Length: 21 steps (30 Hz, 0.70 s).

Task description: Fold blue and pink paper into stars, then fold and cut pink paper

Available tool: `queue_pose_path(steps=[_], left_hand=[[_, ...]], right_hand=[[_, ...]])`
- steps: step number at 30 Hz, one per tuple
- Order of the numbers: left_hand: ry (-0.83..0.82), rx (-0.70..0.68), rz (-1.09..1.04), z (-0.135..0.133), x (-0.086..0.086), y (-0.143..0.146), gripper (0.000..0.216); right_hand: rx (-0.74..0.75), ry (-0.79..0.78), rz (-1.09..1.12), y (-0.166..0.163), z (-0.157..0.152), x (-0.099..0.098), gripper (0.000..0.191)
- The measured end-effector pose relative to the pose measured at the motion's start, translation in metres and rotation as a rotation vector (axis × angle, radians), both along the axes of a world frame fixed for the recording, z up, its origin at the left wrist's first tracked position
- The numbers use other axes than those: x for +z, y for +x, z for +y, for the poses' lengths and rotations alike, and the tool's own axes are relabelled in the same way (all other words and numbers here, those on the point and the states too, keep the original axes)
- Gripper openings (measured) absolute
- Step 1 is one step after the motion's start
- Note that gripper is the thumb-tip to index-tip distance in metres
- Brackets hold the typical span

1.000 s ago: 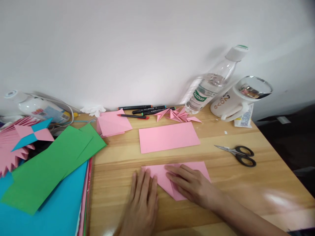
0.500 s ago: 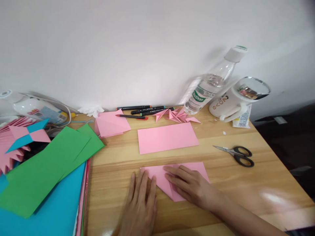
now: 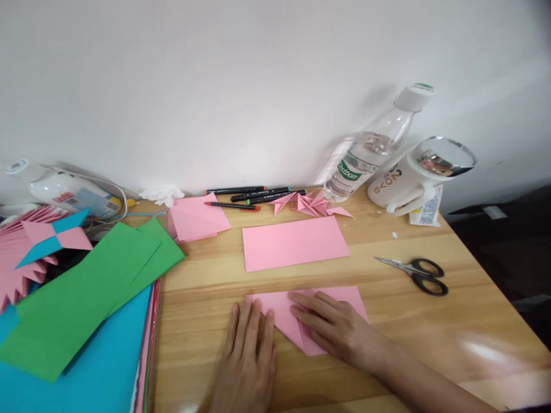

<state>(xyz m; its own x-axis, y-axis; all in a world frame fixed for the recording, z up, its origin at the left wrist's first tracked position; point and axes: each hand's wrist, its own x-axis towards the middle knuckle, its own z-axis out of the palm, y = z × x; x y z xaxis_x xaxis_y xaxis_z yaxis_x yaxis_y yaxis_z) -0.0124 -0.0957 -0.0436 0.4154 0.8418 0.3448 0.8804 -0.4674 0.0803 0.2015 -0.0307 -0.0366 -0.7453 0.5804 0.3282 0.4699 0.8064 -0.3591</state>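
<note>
A pink sheet of paper lies on the wooden table at the front, its left corner folded into a slanted edge. My left hand rests flat with fingers stretched, the fingertips on the sheet's left corner. Across the middle of the same sheet lies my right hand, fingers extended and pressing down on the folded part. Neither hand grips anything. Just beyond them is a second pink rectangle of paper, lying flat.
Scissors lie to the right. Behind stand a water bottle and a white mug. Pink folded pieces, markers and pink squares line the back. Green paper strips cover blue paper at left.
Both hands keep their places on the pink sheet, with hardly any movement. The whole view has shifted very slightly.
</note>
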Motion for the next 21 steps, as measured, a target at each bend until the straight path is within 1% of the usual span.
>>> queue_pose_path(steps=[5,11,21], left_hand=[[0.008,-0.025,0.013,-0.0008,-0.0018,-0.0006,0.040],[-0.008,-0.015,0.004,-0.0010,-0.0021,-0.0014,0.039],[-0.011,-0.001,0.013,-0.0006,-0.0017,0.0002,0.038]], right_hand=[[0.007,0.002,0.022,-0.0003,0.0004,0.0003,0.026],[0.008,-0.014,0.021,-0.0008,0.0008,0.0029,0.027],[0.009,-0.036,0.033,-0.0012,0.0004,0.0005,0.026]])
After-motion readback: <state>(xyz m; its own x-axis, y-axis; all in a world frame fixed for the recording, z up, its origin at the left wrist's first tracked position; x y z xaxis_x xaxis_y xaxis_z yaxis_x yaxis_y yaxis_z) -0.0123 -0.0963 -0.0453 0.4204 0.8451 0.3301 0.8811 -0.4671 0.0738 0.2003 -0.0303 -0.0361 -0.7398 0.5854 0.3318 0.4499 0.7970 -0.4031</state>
